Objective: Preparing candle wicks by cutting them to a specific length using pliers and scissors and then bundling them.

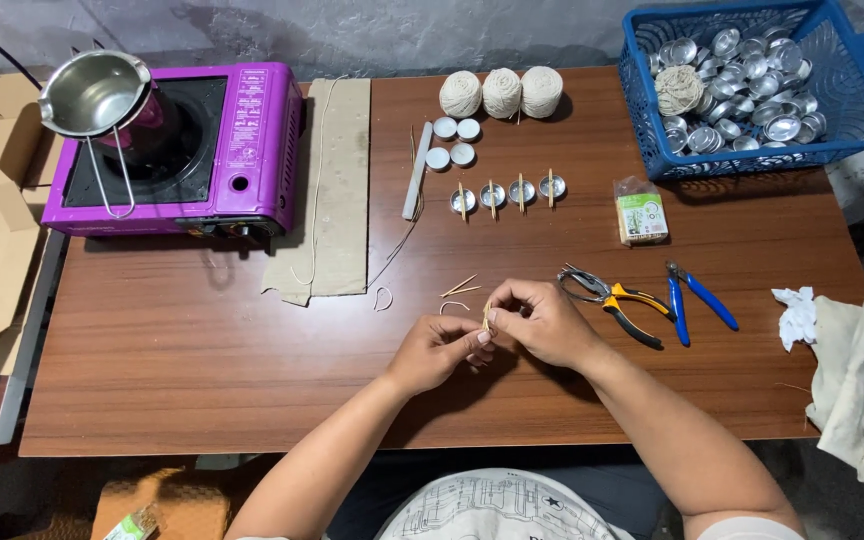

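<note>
Together, the left hand (439,350) and right hand (542,320) pinch a small wooden stick (486,317) above the table (202,370).

A small pale wooden stick (486,318) stood nearly upright, pinched between the fingertips of the left hand (439,352) and the right hand (542,322), which met over the near middle of the brown wooden table (202,360). Only a short length of the stick showed above the fingers; whether anything was wound on it could not be told. Just beyond it, at about eleven o'clock, two loose sticks (460,288) of the same kind lay crossed flat on the tabletop, with a short curved bit of pale string (453,305) beside them.
</note>
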